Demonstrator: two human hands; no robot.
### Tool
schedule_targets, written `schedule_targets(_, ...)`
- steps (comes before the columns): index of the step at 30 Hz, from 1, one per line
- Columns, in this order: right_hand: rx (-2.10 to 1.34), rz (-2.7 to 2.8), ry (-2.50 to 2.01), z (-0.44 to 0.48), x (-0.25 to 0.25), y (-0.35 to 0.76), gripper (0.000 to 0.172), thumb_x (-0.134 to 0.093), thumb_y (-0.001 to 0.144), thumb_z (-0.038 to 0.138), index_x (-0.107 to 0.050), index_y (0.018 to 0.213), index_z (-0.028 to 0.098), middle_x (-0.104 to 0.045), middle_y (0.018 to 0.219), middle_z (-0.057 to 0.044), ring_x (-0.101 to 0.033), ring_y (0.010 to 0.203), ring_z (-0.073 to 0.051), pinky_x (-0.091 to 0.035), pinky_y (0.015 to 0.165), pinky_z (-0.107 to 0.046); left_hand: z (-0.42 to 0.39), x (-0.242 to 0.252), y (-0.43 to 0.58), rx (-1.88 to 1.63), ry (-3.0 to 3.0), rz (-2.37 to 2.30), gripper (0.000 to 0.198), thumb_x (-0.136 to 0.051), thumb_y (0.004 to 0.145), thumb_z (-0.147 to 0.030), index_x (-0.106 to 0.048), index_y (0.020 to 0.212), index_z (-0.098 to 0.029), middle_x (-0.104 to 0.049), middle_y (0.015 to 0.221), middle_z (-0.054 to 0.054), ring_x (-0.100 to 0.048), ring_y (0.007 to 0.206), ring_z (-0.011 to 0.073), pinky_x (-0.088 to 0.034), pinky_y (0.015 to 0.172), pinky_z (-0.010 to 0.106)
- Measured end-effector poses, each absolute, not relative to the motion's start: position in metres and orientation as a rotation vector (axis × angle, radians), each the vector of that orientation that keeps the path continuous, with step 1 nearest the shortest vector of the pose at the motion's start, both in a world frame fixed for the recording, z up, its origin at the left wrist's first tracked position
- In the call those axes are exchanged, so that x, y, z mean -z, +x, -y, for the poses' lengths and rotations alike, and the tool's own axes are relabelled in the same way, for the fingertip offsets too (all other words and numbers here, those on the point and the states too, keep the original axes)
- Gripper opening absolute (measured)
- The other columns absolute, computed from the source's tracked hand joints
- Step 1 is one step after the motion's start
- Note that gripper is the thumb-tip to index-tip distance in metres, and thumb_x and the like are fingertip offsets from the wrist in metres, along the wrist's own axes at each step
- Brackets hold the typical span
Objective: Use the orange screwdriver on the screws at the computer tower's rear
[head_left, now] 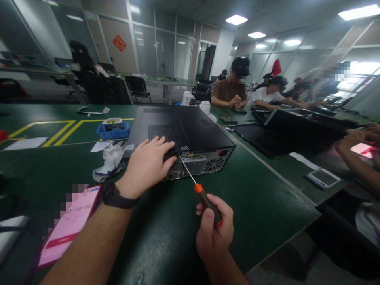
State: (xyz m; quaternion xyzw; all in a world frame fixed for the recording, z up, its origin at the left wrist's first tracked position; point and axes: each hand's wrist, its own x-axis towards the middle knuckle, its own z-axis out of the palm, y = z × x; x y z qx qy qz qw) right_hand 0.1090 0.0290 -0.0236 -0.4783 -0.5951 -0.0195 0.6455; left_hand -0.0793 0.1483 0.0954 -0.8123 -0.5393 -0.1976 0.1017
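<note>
A black computer case (196,122) lies on its side on the green table, its rear panel with fan grille and ports facing me. My left hand (148,162), a dark watch on its wrist, rests with fingers spread on the near left part of the case's top. In my right hand (216,229) is a screwdriver (208,204) with an orange and dark handle, gripped by the handle. Its thin shaft points up and left, and the tip meets the upper edge of the rear panel beside my left thumb. Whatever lies under the tip is too small to make out.
Left of the case are a blue bin (113,130), a tape roll (114,121) and white gloves (109,158). A pink-screened phone (71,225) lies near my left forearm. Rightward are a black panel (264,140), another phone (323,178) and co-workers at the table.
</note>
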Motion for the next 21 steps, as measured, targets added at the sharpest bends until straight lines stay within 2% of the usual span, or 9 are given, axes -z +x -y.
schedule_targets(5, 0.081, 1.395, -1.032, -0.03, 0.014, 0.109, 0.029, -0.052, 0.101, 0.021, -0.061, 0.128, 0.018, -0.07, 0.097, -0.007, -0.073, 0.083, -0.019, -0.065, 0.07, -0.036, -0.148, -0.096, -0.079, 0.593, -2.394, 1.585, 0.046, -0.058, 0.102, -0.039, -0.069, 0.144, -0.021, -0.067, 0.152, 0.015, -0.059, 0.145, 0.0359, -0.045, 0.122, 0.053)
schedule_targets(11, 0.172, 1.361, -1.097, -0.03, 0.021, 0.109, 0.029, -0.059, 0.101, 0.023, -0.064, 0.129, 0.02, -0.075, 0.099, -0.006, -0.073, 0.069, -0.016, -0.063, 0.059, -0.029, -0.146, -0.097, -0.078, 0.573, -2.4, 1.594, 0.047, -0.06, 0.102, -0.037, -0.069, 0.144, -0.018, -0.066, 0.153, 0.016, -0.059, 0.145, 0.0372, -0.046, 0.122, 0.054)
schedule_targets(14, 0.116, 1.363, -1.117, -0.03, 0.025, 0.111, 0.027, -0.059, 0.103, 0.027, -0.066, 0.128, 0.021, -0.075, 0.089, -0.004, -0.072, 0.061, -0.014, -0.061, 0.054, -0.027, -0.146, -0.098, -0.077, 0.573, -2.394, 1.589, 0.046, -0.06, 0.102, -0.037, -0.069, 0.143, -0.019, -0.067, 0.152, 0.015, -0.059, 0.145, 0.0365, -0.046, 0.122, 0.053)
schedule_targets(17, 0.019, 1.348, -1.114, -0.029, 0.029, 0.113, 0.028, -0.056, 0.105, 0.028, -0.065, 0.13, 0.021, -0.074, 0.084, -0.001, -0.071, 0.06, -0.014, -0.061, 0.055, -0.026, -0.146, -0.098, -0.078, 0.578, -2.392, 1.586, 0.046, -0.059, 0.102, -0.036, -0.069, 0.143, -0.019, -0.067, 0.152, 0.016, -0.059, 0.145, 0.0366, -0.046, 0.122, 0.054)
schedule_targets(21, -0.063, 1.354, -1.071, -0.027, 0.027, 0.112, 0.033, -0.052, 0.106, 0.03, -0.063, 0.136, 0.02, -0.073, 0.093, -0.004, -0.072, 0.07, -0.016, -0.063, 0.062, -0.031, -0.147, -0.097, -0.078, 0.596, -2.401, 1.582, 0.046, -0.059, 0.102, -0.036, -0.069, 0.143, -0.017, -0.066, 0.152, 0.017, -0.059, 0.145, 0.0373, -0.046, 0.122, 0.055)
